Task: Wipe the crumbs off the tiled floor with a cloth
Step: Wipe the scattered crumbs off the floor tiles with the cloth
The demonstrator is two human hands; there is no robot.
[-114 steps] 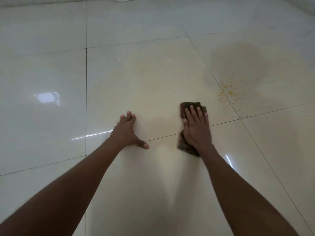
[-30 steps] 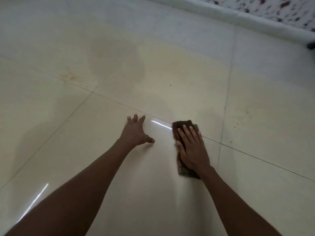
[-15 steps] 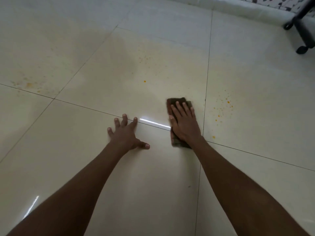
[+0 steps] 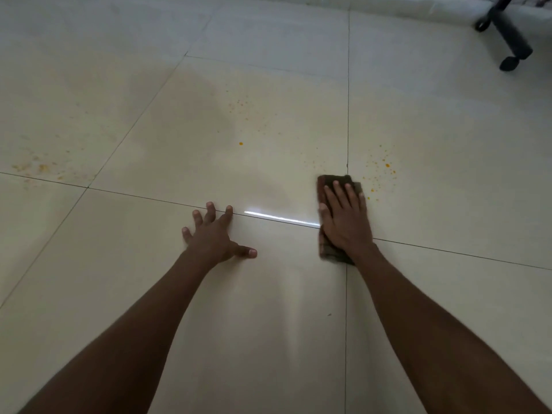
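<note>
A folded dark brown cloth (image 4: 326, 186) is pressed flat against the glossy cream tiled floor (image 4: 268, 324) by the right hand (image 4: 346, 221), whose fingers are laid out straight on top of it, with the thumb at the cloth's left edge. The cloth is seen to lie where two grout lines cross, its far edge showing beyond the fingertips and its near corner beside the wrist. A scatter of small orange crumbs (image 4: 382, 170) is noted just beyond and to the right of the cloth, apart from it. Further orange specks (image 4: 240, 143) are found on the tile ahead, and a fainter smeared patch (image 4: 38, 167) far to the left. The left hand (image 4: 213, 237) is rested on the floor, fingers spread and straight, nothing held. A black wheeled chair base (image 4: 507, 31) is recorded at the upper right.
</note>
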